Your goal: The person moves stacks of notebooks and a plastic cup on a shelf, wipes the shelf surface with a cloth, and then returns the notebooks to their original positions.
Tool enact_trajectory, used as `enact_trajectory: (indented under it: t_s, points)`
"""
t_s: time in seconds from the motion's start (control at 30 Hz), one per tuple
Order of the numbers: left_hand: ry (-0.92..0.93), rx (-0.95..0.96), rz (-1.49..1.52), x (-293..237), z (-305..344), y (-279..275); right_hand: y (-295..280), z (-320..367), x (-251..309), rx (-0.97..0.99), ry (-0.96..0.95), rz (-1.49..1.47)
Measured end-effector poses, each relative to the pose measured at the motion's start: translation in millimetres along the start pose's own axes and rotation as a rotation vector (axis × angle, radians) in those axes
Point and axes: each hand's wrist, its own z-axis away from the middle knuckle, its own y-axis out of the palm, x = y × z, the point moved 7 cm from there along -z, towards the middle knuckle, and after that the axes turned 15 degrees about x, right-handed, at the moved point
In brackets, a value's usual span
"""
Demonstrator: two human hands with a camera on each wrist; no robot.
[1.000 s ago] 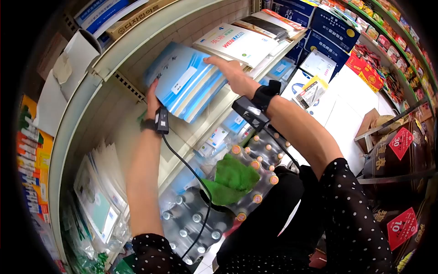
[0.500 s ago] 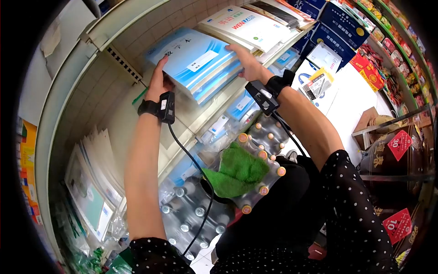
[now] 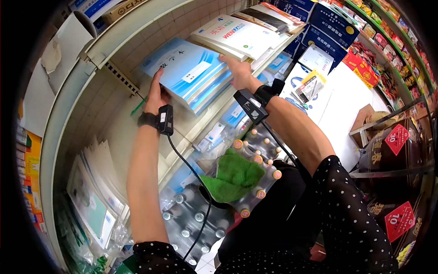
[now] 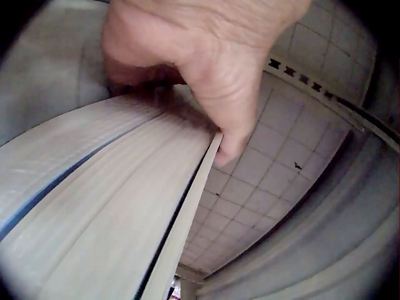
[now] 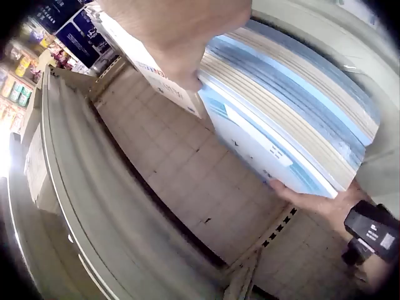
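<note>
A thick stack of blue-covered exercise books [image 3: 180, 66] lies cover up on the middle shelf, beside white books [image 3: 235, 34] marked "WEN". At its left end my left hand [image 3: 156, 97] grips the stack, thumb over the top cover's edge. The left wrist view has that thumb [image 4: 231, 147] on the cover side, the other fingers largely hidden against the page edges [image 4: 131, 187]. My right hand [image 3: 239, 73] holds the opposite end, its thumb at the top edge. In the right wrist view, both hands are at opposite ends of the layered blue and white spines [image 5: 281, 94].
Below the shelf [image 3: 180, 132] stand wrapped bottles [image 3: 196, 228] with a green cloth [image 3: 232, 176] over some. Papers in clear sleeves [image 3: 93, 196] lean at the left. Dark blue cartons [image 3: 326, 34] are stacked at the far right. A cable [image 3: 200, 178] trails from my left wrist.
The stack has gone from tilted to lying flatter next to the white books. My left hand has shifted its hold, bringing the thumb onto the cover; my right hand stays at its end.
</note>
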Motion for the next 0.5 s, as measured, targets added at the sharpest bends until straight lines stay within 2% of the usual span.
enact_trajectory:
  t_s: [0.03, 0.13, 0.2, 0.27, 0.33, 0.37, 0.4, 0.47, 0.5]
  points:
    - [0.0, -0.017, -0.01, -1.3, 4.6, 3.0, 1.6, 10.6, -7.6, -0.122, 0.168, -0.305]
    - [0.016, -0.021, -0.041, 0.6, 1.8, 2.4, -16.0, -15.6, -4.0, -0.18, -0.152, -0.034]
    - [-0.004, -0.015, -0.04, 1.1, 1.9, 5.0, -31.7, -39.8, -16.2, 0.023, -0.431, 0.176]
    - [-0.012, 0.004, -0.015, 3.3, -2.5, -1.4, -11.4, 35.5, 15.4, 0.024, -0.1, -0.092]
    - [-0.011, 0.04, 0.017, 3.6, -7.4, -4.0, 0.4, 46.5, 26.8, -0.042, -0.319, 0.266]
    - [0.024, 0.126, 0.072, 4.1, -0.8, 5.2, 10.4, 49.7, 30.6, -0.065, -0.434, 0.444]
    - [0.016, 0.23, 0.136, 11.9, -6.3, 6.4, 22.8, 56.2, 30.9, -0.009, -0.552, 0.691]
    - [0.045, 0.368, 0.209, 8.4, -7.7, 9.2, 52.7, 78.0, 32.5, -0.152, -0.897, 1.218]
    - [0.079, 0.399, 0.223, 6.9, 1.3, 21.1, 60.4, 82.3, 29.7, 0.0, -0.749, 1.289]
